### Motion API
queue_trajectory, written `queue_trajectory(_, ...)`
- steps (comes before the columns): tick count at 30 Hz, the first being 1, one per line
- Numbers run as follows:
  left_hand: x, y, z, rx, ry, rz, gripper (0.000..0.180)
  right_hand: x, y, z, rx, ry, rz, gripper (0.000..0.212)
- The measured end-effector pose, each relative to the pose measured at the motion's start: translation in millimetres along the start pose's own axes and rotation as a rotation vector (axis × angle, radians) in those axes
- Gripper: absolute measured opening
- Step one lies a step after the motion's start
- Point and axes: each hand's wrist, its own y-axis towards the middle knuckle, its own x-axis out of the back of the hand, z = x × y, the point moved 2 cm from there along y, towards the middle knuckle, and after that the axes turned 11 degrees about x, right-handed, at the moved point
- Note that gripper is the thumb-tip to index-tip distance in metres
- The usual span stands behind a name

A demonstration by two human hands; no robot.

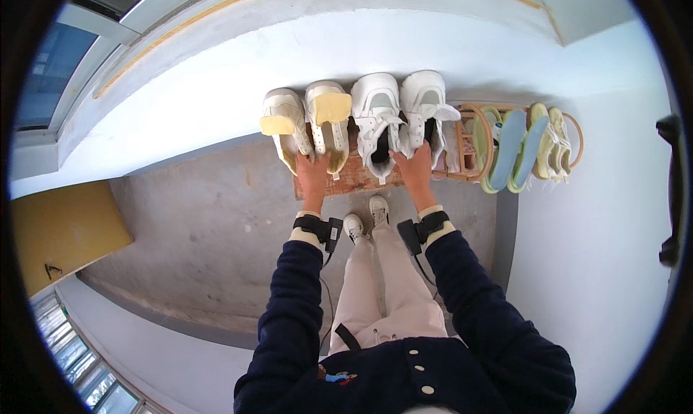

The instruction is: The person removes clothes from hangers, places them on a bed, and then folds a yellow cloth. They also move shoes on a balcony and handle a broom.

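My left hand is at the inner heel edges of two off-white sneakers with yellow linings, its fingers closed on them. The left sneaker and its mate stand side by side, yellow tongues folded out. To their right are two chunky white sneakers with grey patches. My right hand grips the heel of the right-hand white sneaker, its thumb reaching toward the left-hand white sneaker. The shoes rest on a worn reddish board, toes toward the wall.
Right of the sneakers stands a rattan rack with blue-green slippers and pale yellow shoes. A white wall rises behind. A yellow wooden cabinet is at the left on the concrete floor. Cables hang from both wrist straps.
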Motion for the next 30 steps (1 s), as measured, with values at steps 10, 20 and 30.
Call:
queue_trajectory(10,-25.7,23.9,7.2,-0.130,-0.105,-0.145,0.034,-21.0,13.3,-14.7,0.327,-0.047,-0.102,0.037)
queue_trajectory(20,7.4,-50.8,-1.0,-0.020,0.073,-0.033,0.033,19.3,-33.3,-9.8,0.232,-0.008,0.098,0.025)
queue_trajectory(30,-10.2,-27.1,26.8,-0.006,0.309,0.018,0.030,-15.8,-17.3,-28.8,0.104,-0.285,0.206,0.025)
